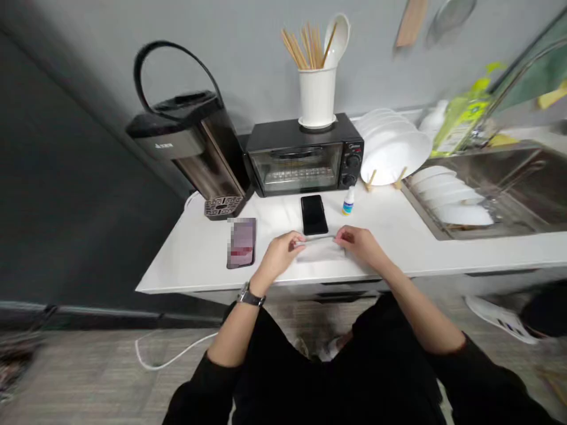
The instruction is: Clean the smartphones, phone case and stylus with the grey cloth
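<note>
My left hand point(280, 252) and my right hand point(359, 243) both pinch the ends of a thin, pale flat sheet or cloth point(319, 250) that lies on the white counter point(195, 254). Fingers of both hands are curled closed on its upper edge. A black phone point(313, 214) lies face up just beyond the sheet. A second phone point(241, 242) with a blurred screen lies to the left of my left hand. A small white dropper bottle point(348, 201) stands right of the black phone. A watch is on my left wrist.
A black toaster oven point(303, 158) stands at the back with a white utensil holder point(317, 94) of chopsticks on top. A hot water dispenser point(190, 147) is at the left. White plates point(392, 150) stand in a rack; a sink point(505, 183) with dishes is at the right.
</note>
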### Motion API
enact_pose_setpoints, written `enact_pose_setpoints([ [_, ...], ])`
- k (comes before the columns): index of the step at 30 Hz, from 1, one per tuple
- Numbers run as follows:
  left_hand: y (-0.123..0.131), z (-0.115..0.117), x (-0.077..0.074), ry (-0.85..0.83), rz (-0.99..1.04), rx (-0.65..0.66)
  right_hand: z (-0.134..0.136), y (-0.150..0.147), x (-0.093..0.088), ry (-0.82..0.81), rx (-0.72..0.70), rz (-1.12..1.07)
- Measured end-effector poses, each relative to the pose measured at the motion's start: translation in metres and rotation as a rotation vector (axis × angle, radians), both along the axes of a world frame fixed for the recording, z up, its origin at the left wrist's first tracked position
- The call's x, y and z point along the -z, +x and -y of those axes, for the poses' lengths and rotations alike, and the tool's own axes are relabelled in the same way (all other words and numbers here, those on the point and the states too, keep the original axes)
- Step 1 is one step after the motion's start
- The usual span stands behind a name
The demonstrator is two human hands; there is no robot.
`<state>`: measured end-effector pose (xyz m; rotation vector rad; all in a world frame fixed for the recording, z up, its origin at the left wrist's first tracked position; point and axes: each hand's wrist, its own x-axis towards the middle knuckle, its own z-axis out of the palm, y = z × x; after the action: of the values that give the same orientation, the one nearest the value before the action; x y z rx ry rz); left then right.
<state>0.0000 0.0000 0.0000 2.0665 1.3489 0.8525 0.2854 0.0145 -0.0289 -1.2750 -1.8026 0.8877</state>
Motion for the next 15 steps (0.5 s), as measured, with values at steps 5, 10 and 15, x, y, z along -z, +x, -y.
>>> enact_pose_setpoints([
  [5,0.000,-0.012,0.007,-0.005,0.000,-0.002,-0.005,0.006,-0.008,0.018,-0.028,-0.004],
  [10,-0.003,-0.012,0.006,0.034,-0.021,0.004,-0.006,0.011,-0.018,0.048,-0.025,0.036],
  [15,-0.002,-0.013,0.004,0.162,-0.021,0.055,-0.004,0.010,-0.023,0.094,-0.005,0.046],
])
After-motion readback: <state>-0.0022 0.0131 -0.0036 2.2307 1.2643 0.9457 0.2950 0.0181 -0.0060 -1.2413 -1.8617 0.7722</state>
